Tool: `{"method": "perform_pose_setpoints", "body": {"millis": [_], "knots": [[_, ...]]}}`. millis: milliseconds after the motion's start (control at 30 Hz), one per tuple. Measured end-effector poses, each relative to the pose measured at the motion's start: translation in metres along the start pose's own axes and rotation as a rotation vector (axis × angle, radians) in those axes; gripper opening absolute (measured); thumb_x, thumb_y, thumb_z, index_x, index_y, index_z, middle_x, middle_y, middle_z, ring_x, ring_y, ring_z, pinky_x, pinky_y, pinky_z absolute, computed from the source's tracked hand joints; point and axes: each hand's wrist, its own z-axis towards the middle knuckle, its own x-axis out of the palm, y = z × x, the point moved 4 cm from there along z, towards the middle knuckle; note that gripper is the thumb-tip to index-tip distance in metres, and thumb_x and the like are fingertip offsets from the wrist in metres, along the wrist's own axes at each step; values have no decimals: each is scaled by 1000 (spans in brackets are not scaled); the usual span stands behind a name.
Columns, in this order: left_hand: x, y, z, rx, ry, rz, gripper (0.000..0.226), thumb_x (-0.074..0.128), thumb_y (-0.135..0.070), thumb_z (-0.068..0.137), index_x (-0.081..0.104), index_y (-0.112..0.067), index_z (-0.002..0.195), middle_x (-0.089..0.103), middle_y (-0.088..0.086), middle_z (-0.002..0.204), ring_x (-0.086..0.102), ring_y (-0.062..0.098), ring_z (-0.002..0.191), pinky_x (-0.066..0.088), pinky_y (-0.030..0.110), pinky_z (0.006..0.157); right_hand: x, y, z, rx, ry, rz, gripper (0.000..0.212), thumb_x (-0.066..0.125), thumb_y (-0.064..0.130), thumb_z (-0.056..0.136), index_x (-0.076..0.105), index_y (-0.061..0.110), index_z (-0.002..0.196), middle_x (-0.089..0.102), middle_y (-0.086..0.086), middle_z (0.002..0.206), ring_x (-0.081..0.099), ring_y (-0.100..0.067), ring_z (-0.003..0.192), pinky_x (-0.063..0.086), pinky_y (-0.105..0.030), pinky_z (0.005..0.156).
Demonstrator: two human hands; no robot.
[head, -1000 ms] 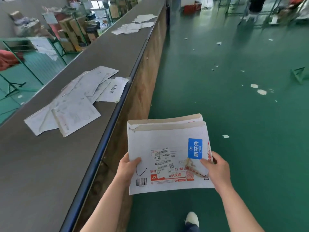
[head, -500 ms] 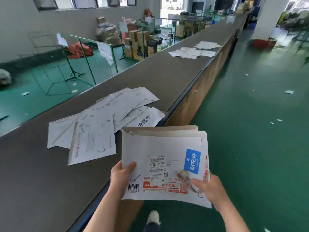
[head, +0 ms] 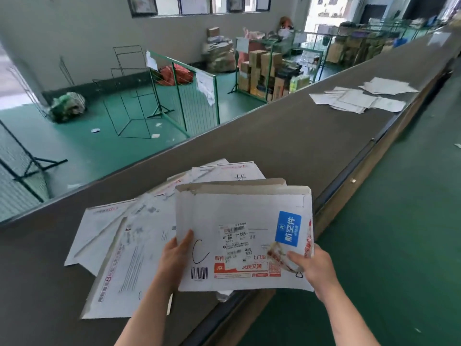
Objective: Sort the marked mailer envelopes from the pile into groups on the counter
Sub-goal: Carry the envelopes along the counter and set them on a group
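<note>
1. Just left of the two hands, and below them, a fanned group of envelopes [head: 119, 248] lies on the counter [head: 287, 136].
2. The left hand [head: 174, 255] and right hand [head: 311, 264] each pinch a near corner of the held stack [head: 243, 236].
3. The stack's long axis runs hand to hand, its top mailer marked "C".
4. The left hand is nearer that group; a second group [head: 364, 97] lies well beyond to the right.

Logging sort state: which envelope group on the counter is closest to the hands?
The fanned group right beside the left hand, partly under the held stack; the other group lies far along the counter.
</note>
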Motion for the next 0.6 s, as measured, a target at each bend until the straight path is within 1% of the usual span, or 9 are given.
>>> {"method": "perform_pose_setpoints", "body": {"millis": [100, 200, 267, 333, 367, 400, 467, 533, 600], "knots": [[8, -4, 24, -8, -128, -15, 40, 62, -53, 97, 69, -17, 113, 79, 12, 94, 77, 37, 80, 63, 49, 68, 12, 15, 53, -25, 74, 12, 24, 81, 13, 86, 69, 17, 106, 77, 2, 100, 76, -16, 86, 61, -33, 67], [17, -9, 34, -6, -230, -68, 39, 62, -51, 97, 68, -16, 112, 77, 14, 98, 75, 37, 84, 61, 48, 73, 15, 37, 97, -41, 201, -15, 18, 79, 13, 89, 70, 20, 103, 77, 6, 98, 75, -13, 90, 58, -24, 63], [23, -15, 32, -13, -281, -96, 38, 62, -50, 96, 68, -16, 110, 77, 14, 99, 74, 37, 86, 60, 51, 77, 18, 50, 125, -32, 289, -36, 16, 79, 14, 89, 73, 19, 103, 78, 7, 97, 75, -15, 94, 59, -24, 63], [26, -22, 27, -1, -335, -104, 30, 58, -49, 99, 67, -21, 104, 77, 7, 94, 73, 32, 85, 58, 44, 74, 24, 66, 153, -36, 355, -33, 14, 79, 14, 89, 75, 20, 101, 78, 8, 95, 75, -16, 94, 60, -25, 63], [21, -22, 24, -12, -390, -103, 30, 57, -51, 100, 66, -23, 104, 76, 4, 94, 72, 30, 87, 57, 42, 74, 30, 73, 166, -42, 386, -16, 14, 78, 13, 89, 75, 21, 101, 79, 8, 95, 76, -16, 92, 61, -26, 63], [14, -18, 19, -31, -451, -110, 34, 58, -55, 98, 66, -23, 107, 75, 4, 98, 71, 30, 90, 56, 43, 78, 37, 78, 177, -39, 405, 8, 15, 77, 11, 90, 75, 21, 101, 79, 5, 97, 76, -17, 91, 62, -30, 65], [-10, -2, 7, -49, -576, -108, 45, 64, -60, 93, 68, -19, 112, 76, 7, 105, 71, 31, 95, 57, 50, 90, 55, 84, 199, -13, 426, 59, 18, 77, 7, 90, 75, 18, 105, 79, -3, 104, 76, -24, 95, 64, -45, 78], [-32, 21, -14, -83, -705, -94, 39, 65, -53, 95, 71, -16, 107, 76, 9, 105, 72, 32, 95, 57, 53, 93, 80, 90, 217, -6, 484, 90, 23, 78, 5, 88, 75, 16, 109, 79, -5, 107, 75, -30, 101, 60, -55, 89], [-44, 39, -41, -112, -813, -74, 31, 64, -46, 98, 73, -17, 98, 76, 8, 101, 72, 29, 91, 58, 50, 91, 112, 98, 224, -24, 545, 100, 28, 80, 7, 84, 76, 15, 110, 78, -6, 110, 74, -32, 105, 58, -57, 93]]}}
